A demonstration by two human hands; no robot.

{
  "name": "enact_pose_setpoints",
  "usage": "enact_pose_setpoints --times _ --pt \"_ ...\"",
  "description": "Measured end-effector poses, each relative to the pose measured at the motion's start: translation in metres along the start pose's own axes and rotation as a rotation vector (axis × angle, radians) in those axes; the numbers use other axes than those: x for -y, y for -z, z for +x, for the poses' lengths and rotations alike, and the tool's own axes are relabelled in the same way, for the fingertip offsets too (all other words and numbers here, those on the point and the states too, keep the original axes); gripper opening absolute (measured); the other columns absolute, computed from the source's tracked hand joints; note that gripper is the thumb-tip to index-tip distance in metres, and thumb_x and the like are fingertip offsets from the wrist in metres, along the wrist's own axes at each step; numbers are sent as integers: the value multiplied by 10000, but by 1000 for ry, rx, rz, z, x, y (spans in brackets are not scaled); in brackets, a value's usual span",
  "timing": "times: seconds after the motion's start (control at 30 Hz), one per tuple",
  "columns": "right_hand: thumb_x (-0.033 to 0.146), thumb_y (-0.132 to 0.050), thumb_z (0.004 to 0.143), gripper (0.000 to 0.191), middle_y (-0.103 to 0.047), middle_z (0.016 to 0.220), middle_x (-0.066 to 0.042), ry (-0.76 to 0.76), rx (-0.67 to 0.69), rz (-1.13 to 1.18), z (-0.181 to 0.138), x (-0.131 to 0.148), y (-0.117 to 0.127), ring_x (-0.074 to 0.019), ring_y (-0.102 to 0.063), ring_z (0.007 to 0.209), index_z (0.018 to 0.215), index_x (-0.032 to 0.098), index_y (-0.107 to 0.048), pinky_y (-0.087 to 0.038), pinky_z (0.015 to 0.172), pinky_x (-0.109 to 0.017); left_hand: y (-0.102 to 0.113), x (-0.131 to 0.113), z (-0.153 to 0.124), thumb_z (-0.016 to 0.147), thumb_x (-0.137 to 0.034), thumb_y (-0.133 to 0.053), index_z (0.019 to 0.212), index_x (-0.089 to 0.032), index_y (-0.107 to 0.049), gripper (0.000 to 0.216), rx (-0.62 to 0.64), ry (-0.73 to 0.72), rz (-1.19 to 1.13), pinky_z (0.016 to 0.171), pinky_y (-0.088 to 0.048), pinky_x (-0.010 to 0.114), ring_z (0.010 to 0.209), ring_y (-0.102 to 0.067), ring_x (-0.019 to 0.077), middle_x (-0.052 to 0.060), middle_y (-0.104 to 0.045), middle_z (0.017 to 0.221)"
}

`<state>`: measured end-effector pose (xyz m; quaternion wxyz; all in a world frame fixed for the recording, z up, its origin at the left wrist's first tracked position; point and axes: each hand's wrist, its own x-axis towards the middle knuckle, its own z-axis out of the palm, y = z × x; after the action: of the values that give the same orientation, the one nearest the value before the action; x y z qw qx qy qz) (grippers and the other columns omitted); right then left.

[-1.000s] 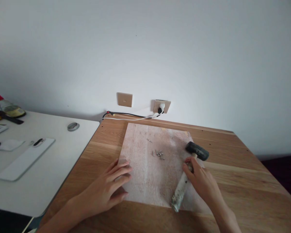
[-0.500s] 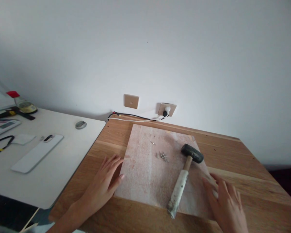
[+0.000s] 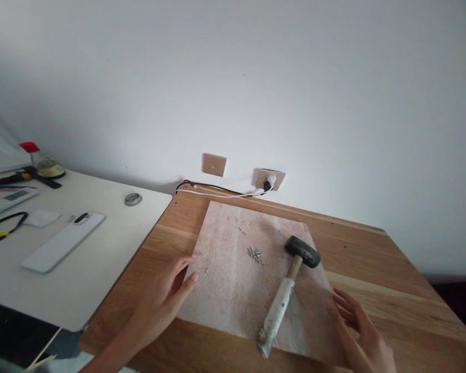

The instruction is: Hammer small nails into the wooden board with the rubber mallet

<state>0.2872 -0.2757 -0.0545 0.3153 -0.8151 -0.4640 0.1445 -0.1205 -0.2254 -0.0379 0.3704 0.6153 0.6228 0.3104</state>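
A pale, reddish-stained wooden board [image 3: 221, 290] lies on the wooden tabletop, its near edge close to the table's front. My left hand [image 3: 166, 295] holds its left edge, thumb and index finger apart and the other fingers partly hidden. At the lower right edge, my right hand [image 3: 359, 331] has its fingers bent against the board. A mallet [image 3: 279, 305] with a black head and a white-wrapped handle lies across the board's right half, its handle end over the near edge. Several small nails [image 3: 256, 255] form a loose pile mid-board, and a single nail [image 3: 241, 230] lies farther back.
To the left stands a white table [image 3: 112, 248] with a white phone-like slab [image 3: 64, 243], a grey round object [image 3: 132, 199], a hammer [image 3: 42, 177] and a red-capped bottle [image 3: 48, 165]. Cables [image 3: 221, 191] run along the wall to a socket [image 3: 271, 180].
The board, with the mallet and nails on it, has slid slightly left and nearer on the tabletop between my hands. My left fingers have curled more. The view has shifted a little.
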Motion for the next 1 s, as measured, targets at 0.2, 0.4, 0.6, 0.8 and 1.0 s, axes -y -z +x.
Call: enact_pose_setpoints --times 0.2,0.4,0.6,0.8,1.0 --pt "742 -608 844 629 -840 1105 -81 54 125 58 -5 -2 -17 -345 -792 1045 1249 279 -736 -640 779 -411 37 11 -1 922 -701 -541 1173 -244 -705 547 -92 92 -10 1160 -501 497 1282 -701 324 120 -760 1325" --pt "738 -611 866 622 -834 1105 -80 97 183 139 -16 33 -42 -325 -788 1036 1265 276 -731 -642 816 -402 69 26 6 879 -688 -561 1078 -255 -693 494 -249 119 77 1090 -554 421 1190 -747 315 80 -810 1207" --pt "642 -625 924 532 -806 1143 -101 251 219 222 -35 61 -74 -294 -774 1005 1266 250 -733 -632 881 -404 97 39 14 875 -657 -503 1060 -258 -677 474 -362 140 275 794 -621 329 1005 -784 304 46 -830 1107" --pt "570 -576 976 437 -754 1283 -113 341 217 243 -52 81 -93 -295 -726 1169 1214 242 -741 -604 1000 -441 118 46 18 953 -539 -479 1077 -231 -658 377 -389 204 379 955 -594 391 1125 -754 332 12 -822 1093" --pt "473 -588 974 343 -779 1235 -111 447 222 239 -55 96 -91 -280 -750 1144 1166 239 -750 -636 955 -405 118 59 25 926 -609 -466 1122 -254 -663 451 -393 238 428 949 -590 471 934 -791 329 76 -818 1146"
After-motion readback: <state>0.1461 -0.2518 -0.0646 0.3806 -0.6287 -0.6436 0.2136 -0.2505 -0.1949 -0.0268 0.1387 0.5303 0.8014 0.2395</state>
